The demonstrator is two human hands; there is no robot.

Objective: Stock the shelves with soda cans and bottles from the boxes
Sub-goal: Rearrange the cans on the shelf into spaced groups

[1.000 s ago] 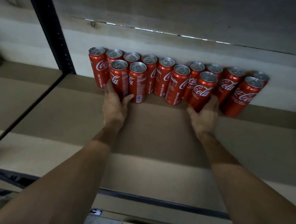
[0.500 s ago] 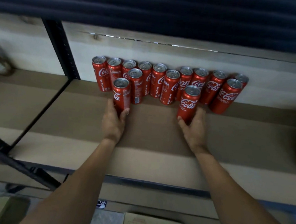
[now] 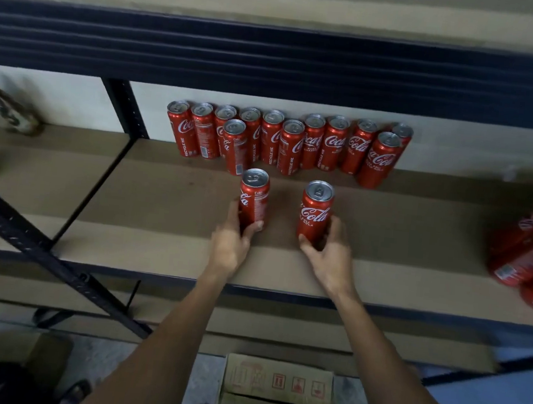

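Here the left hand [image 3: 229, 247] grips the left Coca-Cola can [image 3: 253, 197] and the right hand [image 3: 331, 258] the right Coca-Cola can [image 3: 315, 210], fingers curled round their lower halves so both stand upright on the shelf board [image 3: 159, 210]. The packed row of cans [image 3: 284, 141] stands at twelve o'clock, likely their destination; the cardboard box [image 3: 275, 390] sits at six o'clock.

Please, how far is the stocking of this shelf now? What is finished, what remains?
Done: a row of red cans stands at the back of the shelf. In hand: the left hand grips a can, the right hand a second can, both upright before the row. Left: placing these two; a box sits on the floor, contents hidden.
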